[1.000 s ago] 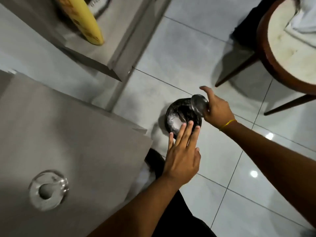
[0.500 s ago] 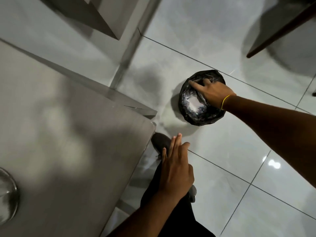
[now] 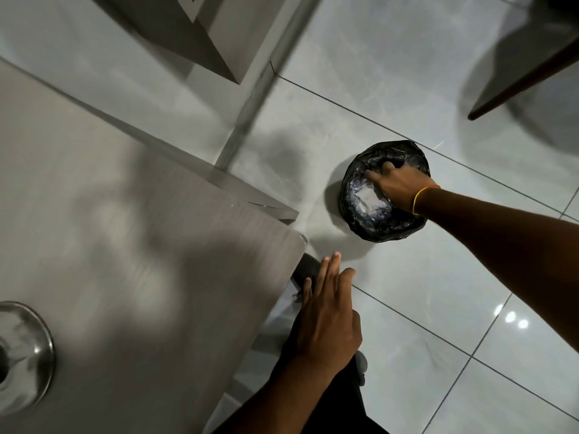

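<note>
A small bin lined with a black plastic bag point(image 3: 379, 234) stands on the pale tiled floor, right of the table corner. Something white point(image 3: 371, 203) lies inside it. My right hand point(image 3: 402, 186), with a yellow band at the wrist, reaches down into the bin's mouth. Its index finger and thumb point inward, and the other fingers are hidden under the palm, so I cannot see whether it holds anything. My left hand point(image 3: 329, 321) hovers beside the table corner with straight fingers held together, touching nothing.
A grey table point(image 3: 141, 245) fills the left, with a shiny round metal vessel point(image 3: 22, 355) at its lower left edge. A dark wooden chair leg point(image 3: 526, 79) crosses the top right. My dark-trousered leg and shoe point(image 3: 305, 270) are under my left hand.
My right hand, which held a shiny round object above the bin, has gone down into the bin's mouth, and the object is out of sight. The view has tilted down towards the floor.
</note>
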`<state>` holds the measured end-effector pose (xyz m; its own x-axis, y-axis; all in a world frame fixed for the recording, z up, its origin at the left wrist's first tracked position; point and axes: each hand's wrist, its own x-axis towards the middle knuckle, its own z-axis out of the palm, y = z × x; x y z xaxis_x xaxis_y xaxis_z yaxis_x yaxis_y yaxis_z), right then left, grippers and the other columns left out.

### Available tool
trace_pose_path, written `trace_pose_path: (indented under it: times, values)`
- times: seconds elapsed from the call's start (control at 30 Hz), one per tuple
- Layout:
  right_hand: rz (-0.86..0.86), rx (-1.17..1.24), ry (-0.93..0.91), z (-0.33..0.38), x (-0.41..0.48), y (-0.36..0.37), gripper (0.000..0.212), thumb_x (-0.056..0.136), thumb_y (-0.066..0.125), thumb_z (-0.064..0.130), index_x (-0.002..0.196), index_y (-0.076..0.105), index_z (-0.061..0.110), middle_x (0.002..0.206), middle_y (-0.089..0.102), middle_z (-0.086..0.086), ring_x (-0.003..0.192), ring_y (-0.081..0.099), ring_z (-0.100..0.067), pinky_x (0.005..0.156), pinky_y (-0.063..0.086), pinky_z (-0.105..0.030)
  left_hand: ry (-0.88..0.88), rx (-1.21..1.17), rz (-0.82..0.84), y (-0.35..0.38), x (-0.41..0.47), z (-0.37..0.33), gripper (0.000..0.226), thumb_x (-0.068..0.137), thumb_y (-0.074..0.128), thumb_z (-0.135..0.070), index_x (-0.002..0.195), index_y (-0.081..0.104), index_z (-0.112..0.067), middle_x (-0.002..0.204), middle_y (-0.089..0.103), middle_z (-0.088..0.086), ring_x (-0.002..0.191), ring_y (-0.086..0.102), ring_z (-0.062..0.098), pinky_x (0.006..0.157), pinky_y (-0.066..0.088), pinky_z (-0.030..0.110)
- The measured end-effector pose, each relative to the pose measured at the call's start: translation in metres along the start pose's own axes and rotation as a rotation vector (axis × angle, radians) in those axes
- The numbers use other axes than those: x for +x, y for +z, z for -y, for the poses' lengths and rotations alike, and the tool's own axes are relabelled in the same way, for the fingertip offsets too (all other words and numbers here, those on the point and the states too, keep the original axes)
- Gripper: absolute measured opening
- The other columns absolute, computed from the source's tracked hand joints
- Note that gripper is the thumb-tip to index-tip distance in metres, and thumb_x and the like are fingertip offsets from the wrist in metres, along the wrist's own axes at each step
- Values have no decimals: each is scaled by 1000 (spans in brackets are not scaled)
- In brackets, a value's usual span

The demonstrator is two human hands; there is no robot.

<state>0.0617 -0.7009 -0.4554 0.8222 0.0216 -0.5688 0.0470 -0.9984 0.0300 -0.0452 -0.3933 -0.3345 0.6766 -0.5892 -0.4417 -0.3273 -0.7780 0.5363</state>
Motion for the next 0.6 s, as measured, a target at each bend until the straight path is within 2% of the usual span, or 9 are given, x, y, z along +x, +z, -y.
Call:
trace_pose_path:
  times: [0.1,0.13,0.2,0.23,0.3,0.37,0.43,0.5,0.6]
  values:
    - [-2,43,-2,2,1,8,90,101,55,8,166,0,36,114,55,-25,76,70,-43,60,53,-44,0,16,0,-1,0,-1,78,85,60,2,152,32,-25,182,12,3,167,-3,15,131,17,56]
    - [11,58,3,2,2,10,86,102,53,9,166,3,37,114,55,-25,78,70,-43,66,56,-45,-3,21,-2,-2,0,-1,78,85,61,3,152,32,-24,182,14,3,167,-2,17,131,18,56]
    - [32,59,19,0,3,10,72,101,54,10,163,22,28,117,56,-27,89,72,-47,81,62,-54,-9,28,3,-3,2,-3,77,85,60,2,152,32,-24,182,13,4,167,-3,17,131,17,57]
    - [23,60,34,0,3,10,68,101,55,9,161,28,24,118,56,-28,93,72,-50,83,62,-57,-11,29,1,-4,2,-4,76,85,59,1,152,32,-24,182,13,4,167,-3,18,131,17,57]
    - [-7,97,60,1,1,8,73,101,52,9,164,20,27,117,55,-28,91,71,-52,75,62,-52,-4,34,-14,-4,2,-6,76,85,59,1,152,32,-24,181,15,4,167,0,19,130,19,58]
    - [-15,142,83,0,-3,6,77,104,47,13,166,11,40,114,53,-27,85,71,-49,64,53,-45,11,39,-24,-2,3,-10,79,83,61,0,152,32,-24,181,16,5,167,1,20,129,22,61]
    - [-1,182,115,-2,-6,4,63,105,49,19,162,26,38,115,55,-28,92,70,-51,68,51,-47,27,49,-32,-1,5,-14,82,80,66,-1,152,33,-23,181,14,5,167,2,21,128,26,63]
    - [-12,277,175,-3,-12,1,48,103,54,24,150,42,23,115,58,-31,99,69,-55,77,57,-52,41,67,-50,-2,6,-17,81,79,64,-3,152,35,-22,182,11,6,167,2,23,127,27,62]
    - [-99,582,368,-4,-30,-8,49,101,59,31,144,36,28,116,64,-34,96,69,-57,81,60,-55,39,96,-96,-14,7,-27,79,80,43,-13,158,33,-23,183,2,5,167,3,25,125,24,58]
